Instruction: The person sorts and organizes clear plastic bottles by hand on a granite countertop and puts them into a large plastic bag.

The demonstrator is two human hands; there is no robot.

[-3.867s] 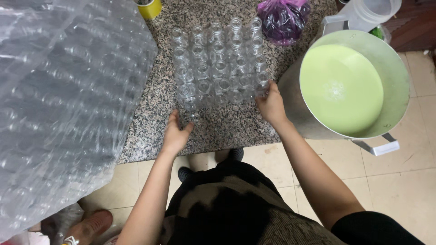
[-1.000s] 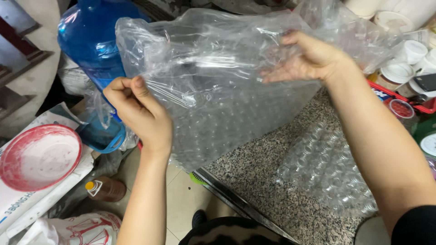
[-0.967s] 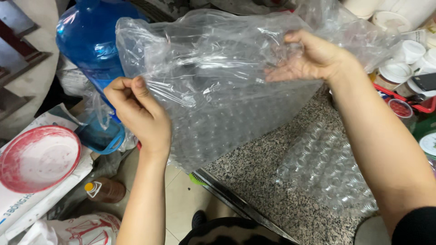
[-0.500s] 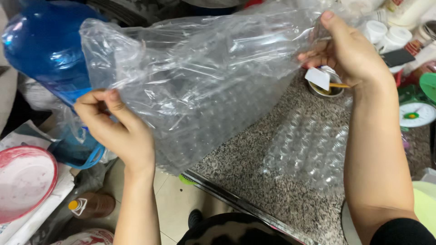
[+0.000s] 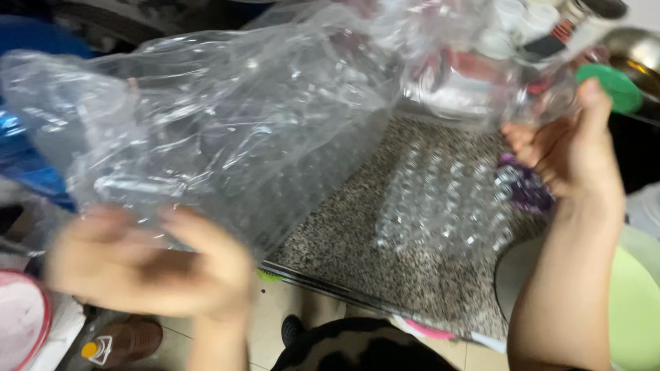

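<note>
A big sheet of clear bubble wrap (image 5: 227,130) is stretched in the air between my hands, above a speckled granite counter (image 5: 344,233). My left hand (image 5: 158,268), blurred by motion, grips its lower left edge. My right hand (image 5: 570,144) is raised at the right and pinches the sheet's upper right corner. Below the sheet, a group of small clear glass jars (image 5: 447,199) stands on the counter, partly seen through the plastic.
A blue water jug (image 5: 27,165) stands behind the sheet at the left. A purple bag (image 5: 526,189) lies beside the jars. A light green basin (image 5: 636,309) is at the right, a pink-rimmed bowl (image 5: 20,323) at the lower left, cups and a green lid (image 5: 612,86) at the back.
The view has swung right and the sheet has travelled with my hands over the jars. My left hand has dropped lower; my right hand has shifted to the right, above the purple bag.
</note>
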